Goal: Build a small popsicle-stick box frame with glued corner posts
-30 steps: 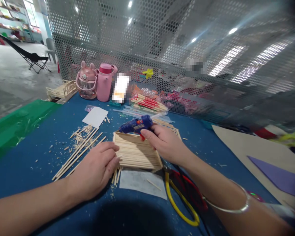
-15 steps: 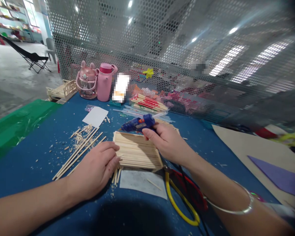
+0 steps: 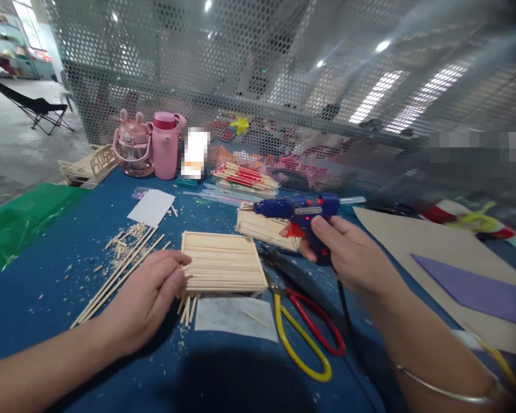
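My right hand (image 3: 348,249) is wrapped round the handle of a blue hot glue gun (image 3: 309,209) with a red trigger. Its nozzle points left, and a clear glue stick juts from the rear. My left hand (image 3: 155,292) is closed at the left edge of a panel of wooden sticks (image 3: 223,261), steadying it; the fingertips partly hide that edge. A second stick panel (image 3: 264,229) lies behind, partly under the gun. In front of the first panel lies a pale paper sheet (image 3: 236,321) with a short stick on it.
Scissors (image 3: 303,344) with yellow and red handles lie right of the panel. Loose sticks (image 3: 116,281), offcuts and white paper (image 3: 152,207) are at left. Pink bottles (image 3: 165,152) and red-marked sticks (image 3: 245,178) stand or lie before the mesh screen. Purple sheet (image 3: 473,287) at right.
My right hand has moved the glue gun right, away from over the panel, and turned it level. The left hand stays at the panel. The view has shifted slightly right.
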Motion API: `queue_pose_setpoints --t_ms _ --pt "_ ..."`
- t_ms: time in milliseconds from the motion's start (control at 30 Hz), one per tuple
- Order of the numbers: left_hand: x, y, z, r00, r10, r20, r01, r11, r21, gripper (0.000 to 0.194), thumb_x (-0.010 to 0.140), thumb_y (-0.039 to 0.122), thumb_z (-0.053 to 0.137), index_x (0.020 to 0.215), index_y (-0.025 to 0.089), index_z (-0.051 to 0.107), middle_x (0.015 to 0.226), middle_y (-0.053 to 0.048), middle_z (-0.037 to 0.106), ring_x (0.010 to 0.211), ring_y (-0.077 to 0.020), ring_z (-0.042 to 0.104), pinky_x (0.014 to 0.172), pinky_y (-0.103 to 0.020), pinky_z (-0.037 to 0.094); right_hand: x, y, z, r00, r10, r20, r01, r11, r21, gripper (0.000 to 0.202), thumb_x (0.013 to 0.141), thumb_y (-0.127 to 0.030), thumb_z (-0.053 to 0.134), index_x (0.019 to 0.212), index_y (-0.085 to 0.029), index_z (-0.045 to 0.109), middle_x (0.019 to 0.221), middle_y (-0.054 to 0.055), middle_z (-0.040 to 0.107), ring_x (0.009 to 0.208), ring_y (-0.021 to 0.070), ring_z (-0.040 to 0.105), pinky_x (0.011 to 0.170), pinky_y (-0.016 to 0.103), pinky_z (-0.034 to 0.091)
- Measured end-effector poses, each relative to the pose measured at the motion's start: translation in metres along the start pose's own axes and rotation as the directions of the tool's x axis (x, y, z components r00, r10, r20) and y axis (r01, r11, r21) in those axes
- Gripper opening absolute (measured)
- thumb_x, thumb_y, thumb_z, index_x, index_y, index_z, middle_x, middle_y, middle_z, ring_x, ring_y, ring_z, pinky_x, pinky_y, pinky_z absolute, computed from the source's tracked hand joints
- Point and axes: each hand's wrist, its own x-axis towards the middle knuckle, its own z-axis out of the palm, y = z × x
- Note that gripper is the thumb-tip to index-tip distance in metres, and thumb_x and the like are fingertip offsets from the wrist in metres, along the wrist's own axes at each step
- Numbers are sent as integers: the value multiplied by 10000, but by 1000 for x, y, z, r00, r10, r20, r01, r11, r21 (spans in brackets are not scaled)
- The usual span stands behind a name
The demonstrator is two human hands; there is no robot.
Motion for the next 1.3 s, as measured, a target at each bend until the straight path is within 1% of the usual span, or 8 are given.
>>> queue_pose_setpoints --t_ms 200,300,433,667,833,967,1067,1300 --pt "0 -1 -1 999 -29 -33 28 999 -17 309 904 300 318 924 201 609 1041 -67 632 960 -189 569 837 -322 468 -5 41 2 968 -235 -92 144 814 -563 321 818 -356 432 1010 -154 592 932 114 669 837 254 615 701 350 456" --pt "1 -2 0 999 -20 -50 19 1000 -22 306 895 305 341 924 201 627 1036 -68 647 961 -197 578 838 -326 473 -9 47 9 955 -294 -24 223 773 -594 361 834 -326 407 1116 -163 565 1059 112 652 926 257 612 751 359 464" --pt "1 -1 0 999 -25 -45 23 999 -46 296 892 312 353 920 200 625 1019 -65 649 943 -192 582 829 -320 473 -7 36 8 962 -260 -89 163 802 -575 363 853 -388 406 1042 -142 596 833 87 690 723 222 630 602 301 453" --pt "3 0 -2 986 -65 -157 55 996 -67 264 876 309 410 832 196 644 855 -51 605 838 -169 561 751 -297 462 6 62 17 962 -234 138 238 477 -846 398 878 -256 362 1232 -137 498 1145 147 610 954 266 598 693 349 433" --pt "13 -10 -4 974 -161 -162 132 975 -178 218 831 319 490 861 215 679 773 -16 640 745 -150 582 687 -282 462 9 57 21 966 -120 228 257 456 -852 412 849 -212 394 1238 -139 510 1156 160 596 945 286 598 702 389 458" --pt "30 -5 -11 932 -347 -109 292 893 -343 152 721 313 611 803 215 695 789 -5 705 726 -163 620 682 -294 483 11 1 35 949 -307 74 287 740 -609 333 853 -239 406 1094 -164 624 1121 122 625 1014 250 573 827 383 448" --pt "42 0 -12 907 -420 -44 362 827 -430 125 655 305 671 722 200 684 702 5 705 639 -149 615 615 -269 483 13 -38 62 936 -209 284 258 954 -149 301 810 -330 512 1035 -187 652 828 44 690 719 158 616 649 287 482" --pt "46 -1 -4 909 -416 -20 359 808 -467 139 664 318 672 665 180 655 650 9 683 593 -124 588 571 -235 461 18 -50 112 889 -44 456 -164 898 409 205 657 -257 682 834 -155 666 654 -24 626 589 74 545 605 223 452"
